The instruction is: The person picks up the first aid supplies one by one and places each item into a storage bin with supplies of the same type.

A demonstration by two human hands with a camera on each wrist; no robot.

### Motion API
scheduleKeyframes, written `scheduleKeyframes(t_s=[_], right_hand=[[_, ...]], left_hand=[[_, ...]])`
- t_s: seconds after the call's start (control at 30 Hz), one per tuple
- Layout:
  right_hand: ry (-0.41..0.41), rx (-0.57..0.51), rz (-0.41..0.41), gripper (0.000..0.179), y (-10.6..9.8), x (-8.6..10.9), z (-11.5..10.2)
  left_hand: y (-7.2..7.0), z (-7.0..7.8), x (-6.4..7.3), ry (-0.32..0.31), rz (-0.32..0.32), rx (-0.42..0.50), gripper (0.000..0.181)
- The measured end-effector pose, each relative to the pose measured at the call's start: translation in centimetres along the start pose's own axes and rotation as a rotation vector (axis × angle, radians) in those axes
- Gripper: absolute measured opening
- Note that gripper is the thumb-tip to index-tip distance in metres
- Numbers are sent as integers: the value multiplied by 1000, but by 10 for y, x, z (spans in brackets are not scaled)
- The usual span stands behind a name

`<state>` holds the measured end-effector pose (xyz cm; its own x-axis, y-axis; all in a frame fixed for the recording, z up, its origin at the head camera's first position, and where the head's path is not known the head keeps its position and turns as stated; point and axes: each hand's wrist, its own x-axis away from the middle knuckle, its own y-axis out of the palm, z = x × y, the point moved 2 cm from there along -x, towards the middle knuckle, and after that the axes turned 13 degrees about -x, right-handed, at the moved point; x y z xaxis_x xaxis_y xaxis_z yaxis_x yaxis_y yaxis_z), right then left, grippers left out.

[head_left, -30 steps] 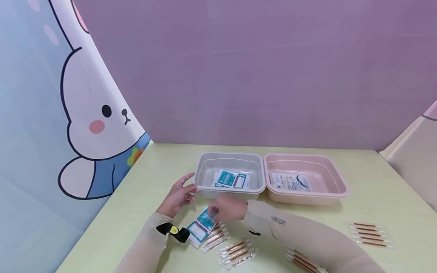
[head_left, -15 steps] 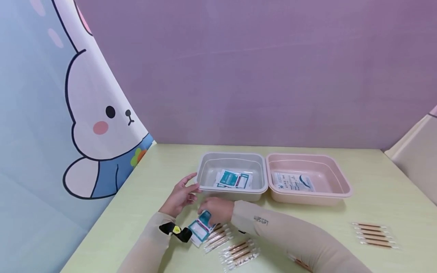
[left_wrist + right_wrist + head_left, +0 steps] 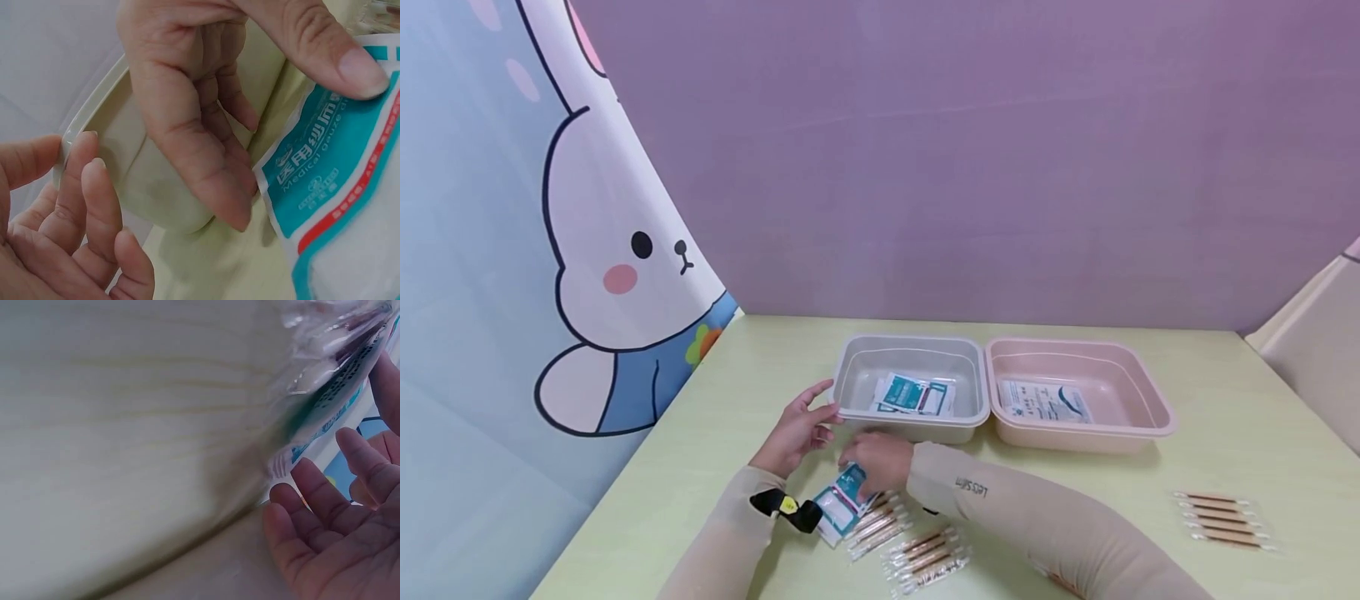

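Observation:
My left hand (image 3: pixel 793 429) pinches the near left rim of the grey plastic basin (image 3: pixel 917 427) between thumb and fingers, as the left wrist view also shows. Several teal-and-white packets (image 3: pixel 913 394) lie inside that basin. Just in front of it, my right hand (image 3: pixel 880 461) touches a medical gauze packet (image 3: pixel 842 507). In the left wrist view the right thumb rests on the printed face of this gauze packet (image 3: pixel 331 162), while the other fingers hang loosely bent beside its edge. The packet partly covers a clear pack of brown-stick cotton swabs (image 3: pixel 877 527).
A pink basin (image 3: pixel 1084 432) holding white packets (image 3: pixel 1041 402) stands against the grey one's right side. Another swab pack (image 3: pixel 927 558) lies nearer, and one (image 3: pixel 1223 521) lies far right. The right forearm (image 3: pixel 1037 508) covers part of a further pack. A purple wall (image 3: pixel 962 167) rises behind the table.
Over the last second the right hand has shifted slightly left over the gauze packet, its forearm covering more of the swab pack beneath. The left hand has stayed at the basin rim.

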<state>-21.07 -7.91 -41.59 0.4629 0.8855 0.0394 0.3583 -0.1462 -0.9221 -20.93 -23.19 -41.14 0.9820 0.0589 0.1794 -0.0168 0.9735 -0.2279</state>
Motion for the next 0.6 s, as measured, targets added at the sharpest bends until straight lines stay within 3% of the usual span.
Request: scheduleKeyframes(t_s=[0.27, 0.6], right_hand=[[64, 72, -63, 45, -4, -2, 2], [115, -141, -76, 16, -8, 4, 8]], left_hand=[[1, -1, -2, 5, -4, 6, 53], [1, -3, -4, -2, 1, 5, 53]])
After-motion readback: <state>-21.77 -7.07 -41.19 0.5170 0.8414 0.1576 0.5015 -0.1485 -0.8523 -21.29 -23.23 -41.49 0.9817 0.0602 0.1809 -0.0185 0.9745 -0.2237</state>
